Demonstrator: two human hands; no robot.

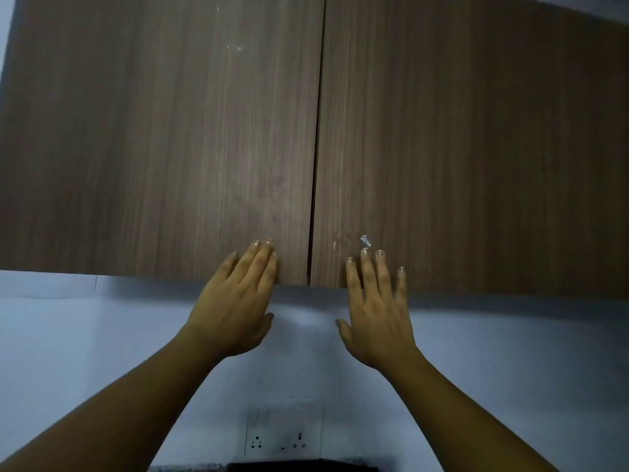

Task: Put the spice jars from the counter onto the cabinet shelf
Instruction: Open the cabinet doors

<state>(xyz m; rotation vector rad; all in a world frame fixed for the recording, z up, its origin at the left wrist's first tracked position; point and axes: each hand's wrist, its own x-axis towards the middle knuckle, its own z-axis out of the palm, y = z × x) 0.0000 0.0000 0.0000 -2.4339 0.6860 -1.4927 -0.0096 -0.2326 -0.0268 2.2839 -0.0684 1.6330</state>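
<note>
A wall cabinet with two dark wood-grain doors fills the upper view; the left door (163, 137) and the right door (476, 148) are both closed, with a thin gap between them. My left hand (235, 301) is raised with fingers extended, fingertips over the lower right corner of the left door. My right hand (377, 311) is spread open, fingertips on the bottom edge of the right door. Neither hand holds anything. No spice jars are in view, and the shelf is hidden behind the doors.
Below the cabinet is a pale wall (85, 335) with a white socket plate (282, 434) at the bottom centre. A sliver of dark speckled counter (190, 467) shows at the lower edge. A small white chip (365, 239) marks the right door.
</note>
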